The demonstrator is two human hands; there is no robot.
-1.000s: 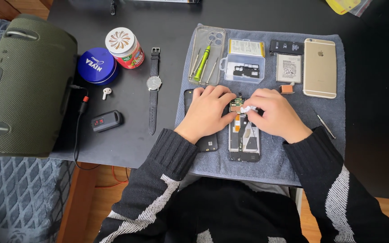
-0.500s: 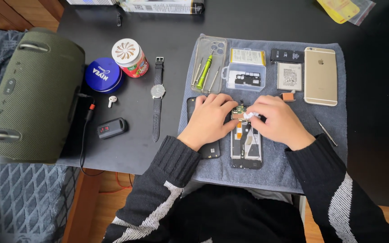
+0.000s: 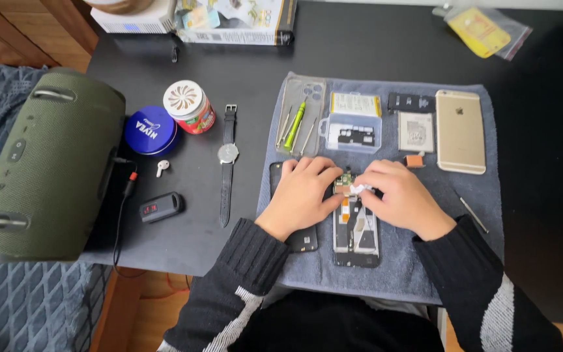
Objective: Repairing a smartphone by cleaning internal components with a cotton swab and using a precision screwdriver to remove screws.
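An opened phone (image 3: 356, 233) lies face down on a grey-blue towel (image 3: 425, 261), its inner boards bare. My left hand (image 3: 302, 194) rests on its top left corner, fingers curled against a small green circuit board (image 3: 343, 180). My right hand (image 3: 399, 197) pinches a small white piece (image 3: 358, 189) at the phone's top edge. A black back cover (image 3: 301, 240) lies partly under my left hand.
On the towel: a clear case holding small screwdrivers (image 3: 298, 120), a clear parts box (image 3: 353, 130), two flat batteries (image 3: 416, 130), a gold phone (image 3: 459, 130), a thin tool (image 3: 474, 215). Left on the black desk: a wristwatch (image 3: 227, 163), blue tin (image 3: 150, 130), jar (image 3: 189, 106), earbud (image 3: 161, 167), green speaker (image 3: 40, 163).
Both hands stay at the phone's top with only small finger shifts. The camera has tilted, so everything sits lower in the view.
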